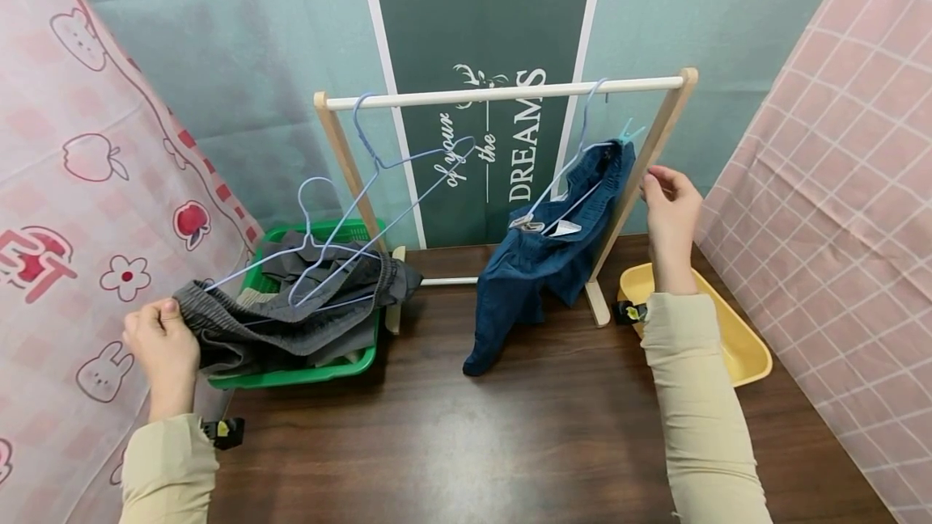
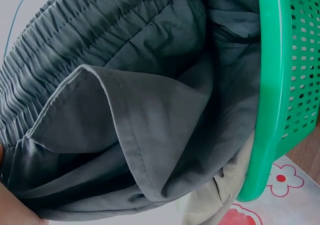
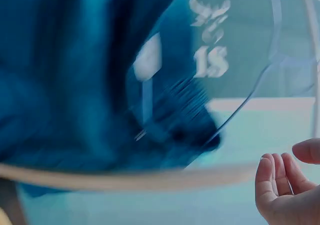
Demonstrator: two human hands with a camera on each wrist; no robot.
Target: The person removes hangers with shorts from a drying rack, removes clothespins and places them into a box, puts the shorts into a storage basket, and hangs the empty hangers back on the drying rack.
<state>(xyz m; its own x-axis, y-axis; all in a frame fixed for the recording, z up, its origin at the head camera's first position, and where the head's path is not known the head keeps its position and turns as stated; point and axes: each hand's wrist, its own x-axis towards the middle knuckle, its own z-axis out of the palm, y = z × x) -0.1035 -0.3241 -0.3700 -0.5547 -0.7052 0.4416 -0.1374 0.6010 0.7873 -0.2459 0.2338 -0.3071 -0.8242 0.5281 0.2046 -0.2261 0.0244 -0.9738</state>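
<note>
At the left, my left hand (image 1: 162, 342) pinches the elastic waistband of dark grey trousers (image 1: 291, 330). A light purple hanger (image 1: 309, 217) sits inside that waist, its hook pointing up off the rack. The trousers lie over a green basket (image 1: 291, 380). Beside the rack's right post is my right hand (image 1: 673, 204), fingers loosely bent and holding nothing; its thumb stands apart from the fingers in the right wrist view. Blue trousers (image 1: 535, 261) hang from the rack on another hanger (image 1: 586, 116), with a light blue clip (image 1: 630, 133) at their right waist corner.
The rack (image 1: 495, 93) has a white bar and wooden posts. A bare hanger (image 1: 364, 132) hangs from its left end, overlapping the grey trousers in the head view. A yellow basin (image 1: 739, 342) stands at the right on the brown table (image 1: 466, 435). Curtains enclose the sides and back.
</note>
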